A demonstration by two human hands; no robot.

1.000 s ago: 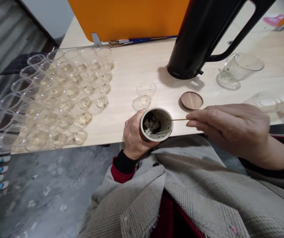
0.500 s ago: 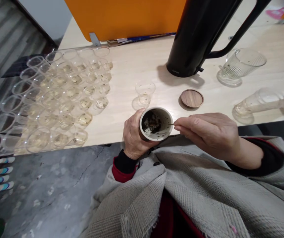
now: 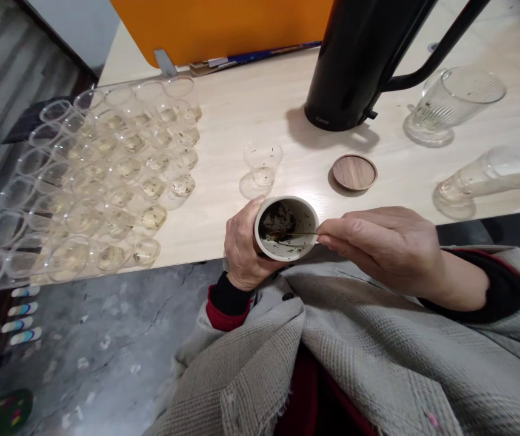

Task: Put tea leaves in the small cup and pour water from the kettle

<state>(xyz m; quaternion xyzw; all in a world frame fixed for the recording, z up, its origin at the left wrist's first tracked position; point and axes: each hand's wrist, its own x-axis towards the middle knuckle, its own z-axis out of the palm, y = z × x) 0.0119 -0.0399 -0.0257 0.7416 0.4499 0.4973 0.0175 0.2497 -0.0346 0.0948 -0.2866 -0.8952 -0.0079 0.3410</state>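
Note:
My left hand (image 3: 244, 245) is wrapped round a pale ceramic canister (image 3: 306, 217), tilted so its inside faces me. Dark dry tea leaves (image 3: 278, 221) cling to its bottom and one wall. Between the thumb and fingers of my right hand (image 3: 378, 248) is pinched a thin metal spoon (image 3: 303, 234), its far end in among the leaves and hard to make out. Just beyond the canister stands a clear plastic cup (image 3: 263, 160) with a little pale liquid and a few leaf bits on its wall. A round wooden lid (image 3: 354, 172) lies to the right of that cup.
Rows of clear plastic cups (image 3: 105, 181) with pale liquid crowd the table's left side. A tall black kettle (image 3: 346, 72) stands at the back, before an orange divider (image 3: 223, 30). On the right are a ribbed glass (image 3: 460, 103) and another clear glass vessel (image 3: 482, 178).
The spoon has shifted slightly inside the canister, its shaft now showing lower across the opening. My view has moved a little; both hands keep their grip.

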